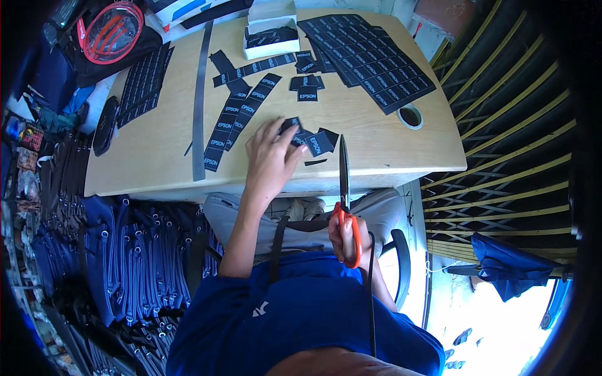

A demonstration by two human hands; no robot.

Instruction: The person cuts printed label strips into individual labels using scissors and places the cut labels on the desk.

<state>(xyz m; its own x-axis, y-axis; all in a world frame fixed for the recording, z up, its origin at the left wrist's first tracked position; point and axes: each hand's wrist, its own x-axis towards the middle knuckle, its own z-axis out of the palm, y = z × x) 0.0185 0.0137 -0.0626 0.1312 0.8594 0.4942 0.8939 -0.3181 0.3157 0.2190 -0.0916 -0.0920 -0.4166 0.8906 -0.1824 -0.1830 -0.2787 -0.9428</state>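
Note:
My right hand (347, 241) grips orange-handled scissors (344, 188), their dark blades pointing away from me past the table's near edge. Over the middle of the table, my left hand (271, 153) has its thumb and fingers apart. Its fingertips are at a small black label (291, 123), which they partly cover. Beside them lies a loose pile of cut black labels (318, 143) with white print. Left of this hand, long strips of the same labels (221, 135) lie overlapping. A thin dark offcut (315, 162) is near the table's front edge.
Large uncut label sheets (370, 56) spread over the back right, near a tape roll (411, 116). An open white box (272, 45) holds dark pieces. More cut labels (307, 94) lie in front of it. A long grey strip (200, 106) crosses the table's left side.

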